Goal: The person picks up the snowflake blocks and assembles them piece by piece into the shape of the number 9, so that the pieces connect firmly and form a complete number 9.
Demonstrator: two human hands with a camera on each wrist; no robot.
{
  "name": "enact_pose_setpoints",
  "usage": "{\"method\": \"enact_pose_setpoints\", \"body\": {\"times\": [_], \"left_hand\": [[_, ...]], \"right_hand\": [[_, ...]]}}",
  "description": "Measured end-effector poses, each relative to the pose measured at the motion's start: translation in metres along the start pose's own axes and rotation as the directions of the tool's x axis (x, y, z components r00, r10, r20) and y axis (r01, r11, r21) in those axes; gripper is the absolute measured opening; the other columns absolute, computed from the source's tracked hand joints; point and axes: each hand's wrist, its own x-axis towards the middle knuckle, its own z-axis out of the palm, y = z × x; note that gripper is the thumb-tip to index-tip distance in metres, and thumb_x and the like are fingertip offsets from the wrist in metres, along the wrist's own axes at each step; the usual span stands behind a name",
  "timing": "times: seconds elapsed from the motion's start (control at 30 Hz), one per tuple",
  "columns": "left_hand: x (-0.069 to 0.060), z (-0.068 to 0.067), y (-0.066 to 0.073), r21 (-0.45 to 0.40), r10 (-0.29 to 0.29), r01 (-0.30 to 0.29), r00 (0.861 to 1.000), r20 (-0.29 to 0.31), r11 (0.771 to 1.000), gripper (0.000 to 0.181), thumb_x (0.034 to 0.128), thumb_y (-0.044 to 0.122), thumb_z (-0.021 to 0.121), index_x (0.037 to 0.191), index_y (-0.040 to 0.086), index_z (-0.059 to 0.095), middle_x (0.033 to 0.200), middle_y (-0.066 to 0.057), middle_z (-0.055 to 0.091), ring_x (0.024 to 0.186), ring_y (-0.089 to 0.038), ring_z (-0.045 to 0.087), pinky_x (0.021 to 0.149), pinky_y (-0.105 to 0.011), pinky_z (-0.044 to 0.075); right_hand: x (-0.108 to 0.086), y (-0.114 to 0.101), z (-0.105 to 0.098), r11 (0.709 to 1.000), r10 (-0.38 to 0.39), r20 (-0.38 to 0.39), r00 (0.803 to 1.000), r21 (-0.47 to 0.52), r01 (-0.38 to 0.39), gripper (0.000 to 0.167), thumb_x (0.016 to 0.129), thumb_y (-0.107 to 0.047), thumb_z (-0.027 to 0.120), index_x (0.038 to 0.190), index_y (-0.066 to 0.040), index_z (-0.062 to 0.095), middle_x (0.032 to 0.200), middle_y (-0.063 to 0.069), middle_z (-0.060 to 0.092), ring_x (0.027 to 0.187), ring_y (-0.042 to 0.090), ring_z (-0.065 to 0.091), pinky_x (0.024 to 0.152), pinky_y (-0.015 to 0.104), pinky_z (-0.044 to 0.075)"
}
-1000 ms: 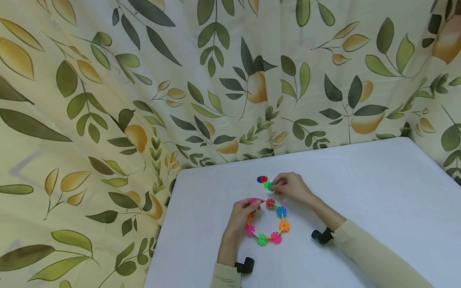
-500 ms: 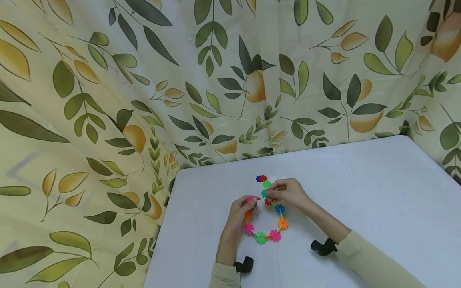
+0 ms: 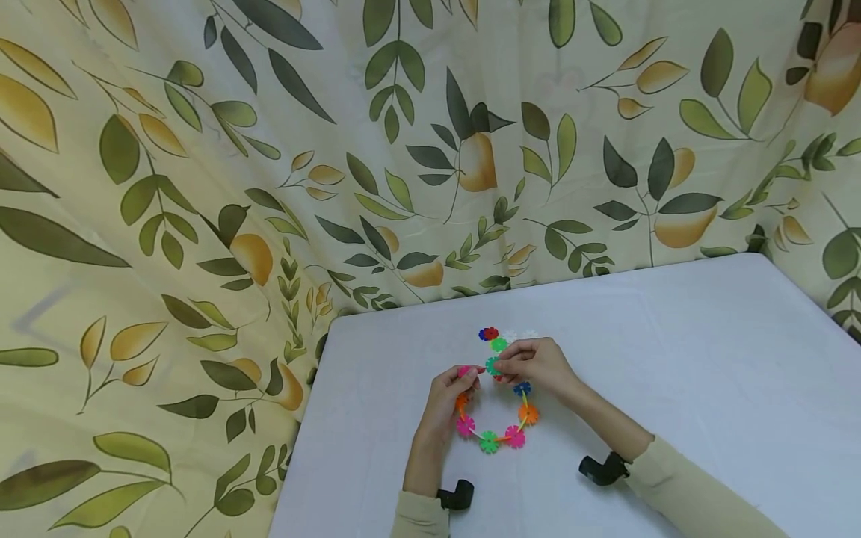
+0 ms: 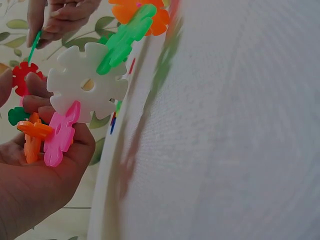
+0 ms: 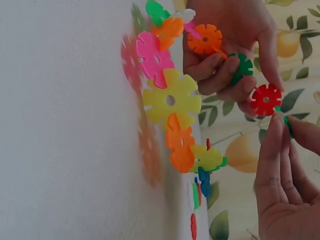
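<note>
A curved chain of interlocking snowflake discs [image 3: 515, 436] hangs from my left hand [image 3: 452, 396], in pink, orange, green, white, yellow and blue. My left fingers grip one end of it, where a red disc [image 5: 266, 100] sticks out past the fingertips. My right hand [image 3: 541, 366] pinches a green disc [image 3: 493, 366] between thumb and fingers. In the right wrist view this green disc stands edge-on against the red disc's rim; how deep its slot sits cannot be made out. In the left wrist view a white disc [image 4: 70, 85] and a pink disc [image 4: 60, 137] lie close to my left palm.
Behind the hands, loose blue and red discs [image 3: 489, 333], a light green disc [image 3: 498, 344] and faint white discs [image 3: 530, 333] lie on the white table [image 3: 673, 359]. A leaf-patterned curtain [image 3: 471, 224] rises beyond its back edge. Each wrist wears a black camera [image 3: 603, 468].
My right hand has come from the loose discs toward me and left, bringing the green disc up to the red one. My left hand has stayed almost still, gripping the chain.
</note>
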Motion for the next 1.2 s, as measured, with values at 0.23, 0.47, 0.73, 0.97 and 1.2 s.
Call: {"method": "enact_pose_setpoints", "body": {"times": [0.23, 0.47, 0.73, 0.97, 1.2], "left_hand": [[0.0, 0.0, 0.002, 0.004, 0.005, -0.005, 1.0, 0.021, 1.0, 0.043, 0.1032, 0.029, 0.067, 0.12, -0.011, 0.067, 0.088, -0.003, 0.064, 0.079, -0.018, 0.051, 0.069, -0.025, 0.044], [-0.001, 0.0, 0.003, -0.023, -0.013, 0.013, 1.0, 0.025, 1.0, 0.047, 0.1018, 0.028, 0.069, 0.121, -0.015, 0.065, 0.088, -0.005, 0.065, 0.081, -0.019, 0.052, 0.071, -0.024, 0.045], [-0.003, 0.001, 0.002, 0.0, -0.023, 0.023, 1.0, 0.012, 1.0, 0.032, 0.0994, 0.022, 0.073, 0.113, -0.007, 0.071, 0.085, -0.002, 0.066, 0.079, -0.019, 0.054, 0.072, -0.026, 0.047], [-0.002, -0.001, 0.001, 0.006, -0.013, 0.013, 1.0, 0.007, 1.0, 0.026, 0.099, 0.02, 0.073, 0.112, -0.002, 0.072, 0.086, -0.002, 0.067, 0.081, -0.021, 0.054, 0.074, -0.027, 0.048], [-0.001, 0.0, 0.002, 0.053, 0.012, -0.012, 1.0, 0.001, 0.998, 0.024, 0.1007, 0.025, 0.07, 0.112, 0.004, 0.071, 0.093, -0.005, 0.068, 0.089, -0.025, 0.056, 0.078, -0.029, 0.047]], "right_hand": [[-0.004, -0.003, 0.0, 0.999, -0.037, 0.027, 0.999, 0.021, 0.036, 0.026, 0.092, -0.016, 0.082, 0.104, 0.006, 0.074, 0.092, 0.022, 0.077, 0.082, 0.045, 0.074, 0.077, 0.049, 0.062], [-0.005, -0.005, 0.0, 0.999, -0.042, 0.019, 0.999, -0.013, 0.042, 0.024, 0.092, -0.015, 0.082, 0.103, 0.005, 0.075, 0.09, 0.018, 0.077, 0.083, 0.047, 0.074, 0.076, 0.045, 0.063], [-0.005, -0.006, 0.002, 0.999, -0.041, 0.023, 0.999, -0.023, 0.042, 0.018, 0.091, -0.007, 0.081, 0.1, 0.008, 0.076, 0.086, 0.017, 0.077, 0.082, 0.05, 0.073, 0.07, 0.038, 0.063], [-0.004, -0.005, 0.005, 0.998, -0.049, 0.025, 0.998, -0.029, 0.05, 0.017, 0.089, -0.012, 0.084, 0.097, 0.002, 0.079, 0.086, 0.016, 0.077, 0.081, 0.049, 0.073, 0.07, 0.036, 0.063], [0.004, -0.002, -0.005, 0.991, -0.097, 0.042, 0.994, -0.09, 0.1, 0.024, 0.097, -0.022, 0.077, 0.104, 0.001, 0.08, 0.087, 0.017, 0.077, 0.08, 0.043, 0.074, 0.071, 0.037, 0.063]]}}
